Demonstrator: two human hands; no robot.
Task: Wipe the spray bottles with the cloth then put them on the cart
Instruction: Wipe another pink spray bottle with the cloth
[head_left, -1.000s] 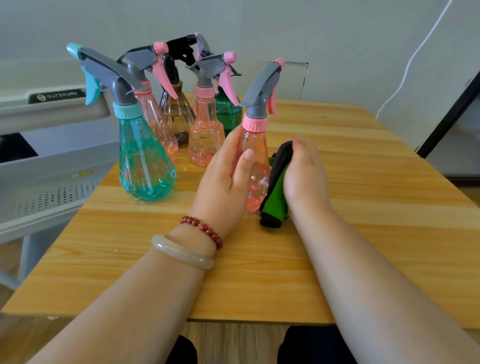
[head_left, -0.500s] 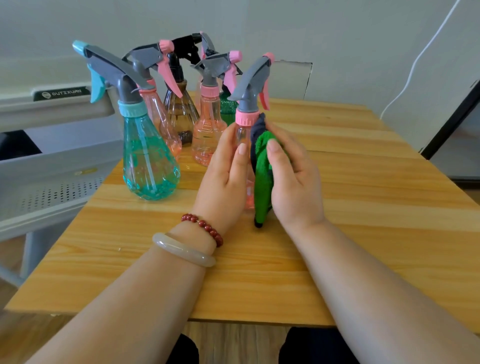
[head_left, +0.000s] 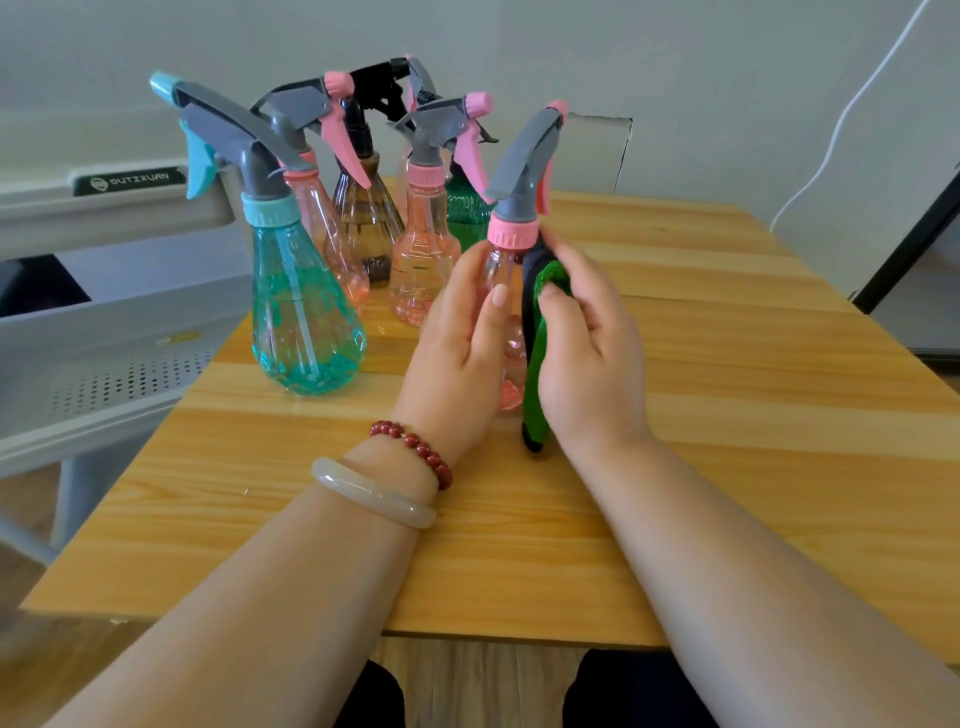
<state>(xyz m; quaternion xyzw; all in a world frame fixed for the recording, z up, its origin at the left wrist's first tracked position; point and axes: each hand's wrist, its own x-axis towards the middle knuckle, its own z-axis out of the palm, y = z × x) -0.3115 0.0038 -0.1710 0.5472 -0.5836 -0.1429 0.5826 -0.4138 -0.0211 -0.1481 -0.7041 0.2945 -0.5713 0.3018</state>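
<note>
A pink spray bottle (head_left: 511, 244) with a grey head stands upright on the wooden table (head_left: 727, 415). My left hand (head_left: 462, 348) grips its body from the left. My right hand (head_left: 587, 343) holds a green and black cloth (head_left: 537, 364) against the bottle's right side, thumb on the cloth near the pink collar. Behind stand several more bottles: a teal one (head_left: 301, 312), pink ones (head_left: 423, 260), a brown one (head_left: 366, 223) and a green one (head_left: 465, 213). The grey cart (head_left: 104, 322) stands to the left of the table.
A white wall runs behind the table, with a white cable (head_left: 841, 114) hanging at the right. A black frame (head_left: 909, 234) leans at the far right. The cart's perforated shelf (head_left: 114, 379) lies just below table height.
My right hand brought the cloth up from low beside the bottle to its upper side near the collar. The left hand kept hold of the bottle.
</note>
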